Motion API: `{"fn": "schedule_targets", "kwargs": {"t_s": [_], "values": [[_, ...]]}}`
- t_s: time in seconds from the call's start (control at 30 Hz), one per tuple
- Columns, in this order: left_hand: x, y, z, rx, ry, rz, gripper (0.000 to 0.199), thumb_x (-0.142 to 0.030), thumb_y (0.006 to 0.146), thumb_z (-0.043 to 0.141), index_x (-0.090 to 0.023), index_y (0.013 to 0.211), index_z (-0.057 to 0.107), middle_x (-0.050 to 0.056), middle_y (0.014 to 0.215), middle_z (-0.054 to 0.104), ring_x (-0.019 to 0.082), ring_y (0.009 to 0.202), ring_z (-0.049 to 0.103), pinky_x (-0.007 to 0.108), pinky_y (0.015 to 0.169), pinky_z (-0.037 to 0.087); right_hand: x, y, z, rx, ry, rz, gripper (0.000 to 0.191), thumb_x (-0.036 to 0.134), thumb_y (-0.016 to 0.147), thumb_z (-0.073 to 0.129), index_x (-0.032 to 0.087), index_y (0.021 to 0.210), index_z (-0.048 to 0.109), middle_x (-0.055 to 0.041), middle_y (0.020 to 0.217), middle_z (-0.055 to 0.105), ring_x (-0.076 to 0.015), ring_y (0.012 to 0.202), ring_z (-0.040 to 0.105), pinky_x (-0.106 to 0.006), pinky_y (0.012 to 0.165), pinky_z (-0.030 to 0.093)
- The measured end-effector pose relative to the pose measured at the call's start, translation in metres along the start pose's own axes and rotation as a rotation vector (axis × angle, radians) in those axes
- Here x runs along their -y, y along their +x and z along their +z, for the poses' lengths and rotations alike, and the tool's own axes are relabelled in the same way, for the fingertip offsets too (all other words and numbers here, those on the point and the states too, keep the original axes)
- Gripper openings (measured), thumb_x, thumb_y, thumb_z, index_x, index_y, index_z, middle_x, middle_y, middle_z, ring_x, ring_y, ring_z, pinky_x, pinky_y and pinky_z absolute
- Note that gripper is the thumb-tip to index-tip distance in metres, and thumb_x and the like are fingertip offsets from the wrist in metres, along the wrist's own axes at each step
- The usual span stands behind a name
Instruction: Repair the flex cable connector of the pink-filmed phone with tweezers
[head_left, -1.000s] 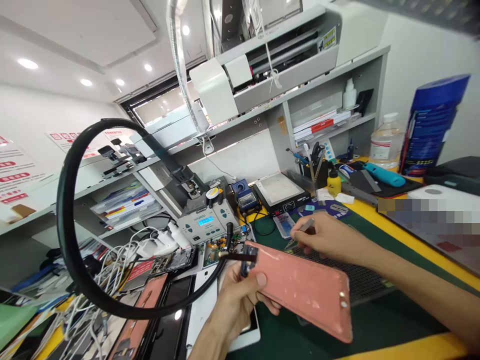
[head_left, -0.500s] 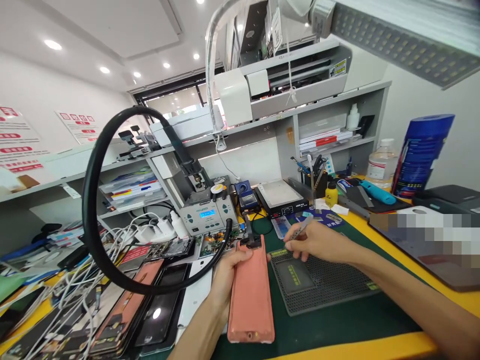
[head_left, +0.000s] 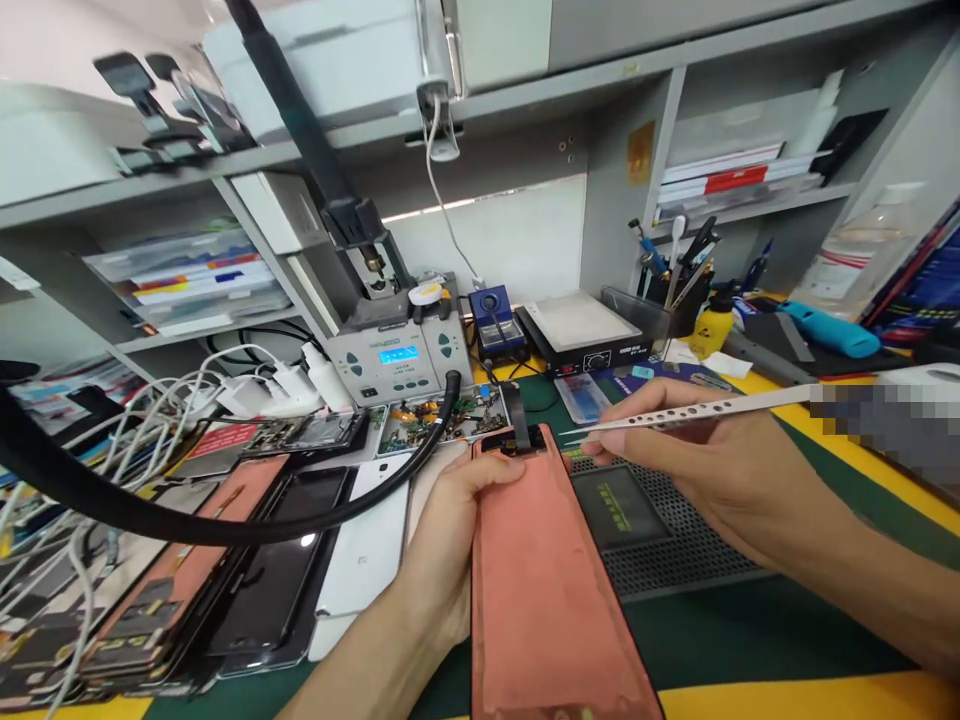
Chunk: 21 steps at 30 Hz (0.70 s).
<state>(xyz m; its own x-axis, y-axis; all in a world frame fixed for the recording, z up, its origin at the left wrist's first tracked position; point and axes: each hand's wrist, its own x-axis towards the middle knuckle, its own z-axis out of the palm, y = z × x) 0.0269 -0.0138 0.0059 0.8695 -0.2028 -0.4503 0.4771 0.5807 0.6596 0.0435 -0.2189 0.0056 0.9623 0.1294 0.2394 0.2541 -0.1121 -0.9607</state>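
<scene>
A salmon-coloured phone frame (head_left: 551, 580) is tilted up at the lower middle, with a black flex cable (head_left: 517, 418) standing out of its top end. My left hand (head_left: 450, 535) grips the frame's left edge, thumb lying on its upper face. Metal tweezers (head_left: 686, 412) with a row of holes are in my right hand (head_left: 675, 450), their tips pointing left, close to the frame's top right corner. Behind and to the right of the frame lies a grey perforated mat (head_left: 675, 565) on the green work mat (head_left: 720, 640).
A hot air station (head_left: 405, 365) stands behind, its thick black hose (head_left: 225, 532) looping across the left. Phone parts (head_left: 161, 620) and white cables (head_left: 150, 430) crowd the left side. Further back are a heating plate (head_left: 581, 325), a yellow bottle (head_left: 712, 328) and a tool holder (head_left: 679, 290).
The view has come lower and closer to the bench. The phone frame looks larger, and the tweezers in my right hand now point left, near its top end.
</scene>
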Motion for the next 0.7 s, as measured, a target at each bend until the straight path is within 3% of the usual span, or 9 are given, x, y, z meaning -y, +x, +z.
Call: {"fn": "schedule_targets", "kwargs": {"t_s": [0.13, 0.23, 0.43, 0.7], "values": [[0.005, 0.004, -0.001, 0.041, 0.013, -0.042, 0.028, -0.016, 0.073, 0.065, -0.008, 0.100, 0.071, 0.010, 0.072, 0.073, 0.024, 0.057, 0.068, 0.035, 0.062, 0.056, -0.002, -0.003, 0.012, -0.038, -0.169, 0.026, 0.018, 0.042, 0.084, 0.075, 0.025, 0.080, 0.072, -0.0018, 0.078, 0.075, -0.0235, 0.073, 0.071, -0.032, 0.064, 0.053], [0.006, 0.003, 0.001, -0.010, 0.017, -0.056, 0.024, -0.017, 0.075, 0.066, -0.008, 0.096, 0.070, 0.009, 0.071, 0.071, 0.020, 0.051, 0.064, 0.031, 0.055, 0.051, 0.003, -0.004, 0.020, -0.065, -0.209, -0.021, 0.016, 0.038, 0.082, 0.074, 0.024, 0.075, 0.072, -0.0007, 0.071, 0.073, -0.0202, 0.066, 0.068, -0.028, 0.057, 0.050], [0.004, -0.001, 0.007, -0.092, -0.017, -0.032, 0.015, -0.009, 0.075, 0.066, -0.011, 0.090, 0.067, 0.000, 0.061, 0.060, 0.012, 0.050, 0.055, 0.023, 0.054, 0.043, 0.005, -0.006, 0.026, -0.105, -0.210, -0.055, 0.014, 0.032, 0.081, 0.073, 0.023, 0.071, 0.070, -0.0003, 0.070, 0.072, -0.0173, 0.063, 0.066, -0.024, 0.053, 0.050], [0.005, -0.005, 0.008, -0.094, -0.004, 0.001, 0.012, -0.011, 0.073, 0.072, -0.015, 0.077, 0.061, 0.000, 0.069, 0.061, 0.011, 0.059, 0.056, 0.021, 0.061, 0.044, 0.003, -0.005, 0.027, -0.134, -0.277, -0.056, 0.011, 0.026, 0.083, 0.073, 0.022, 0.074, 0.070, 0.0020, 0.071, 0.073, -0.0144, 0.063, 0.065, -0.021, 0.054, 0.048]]}}
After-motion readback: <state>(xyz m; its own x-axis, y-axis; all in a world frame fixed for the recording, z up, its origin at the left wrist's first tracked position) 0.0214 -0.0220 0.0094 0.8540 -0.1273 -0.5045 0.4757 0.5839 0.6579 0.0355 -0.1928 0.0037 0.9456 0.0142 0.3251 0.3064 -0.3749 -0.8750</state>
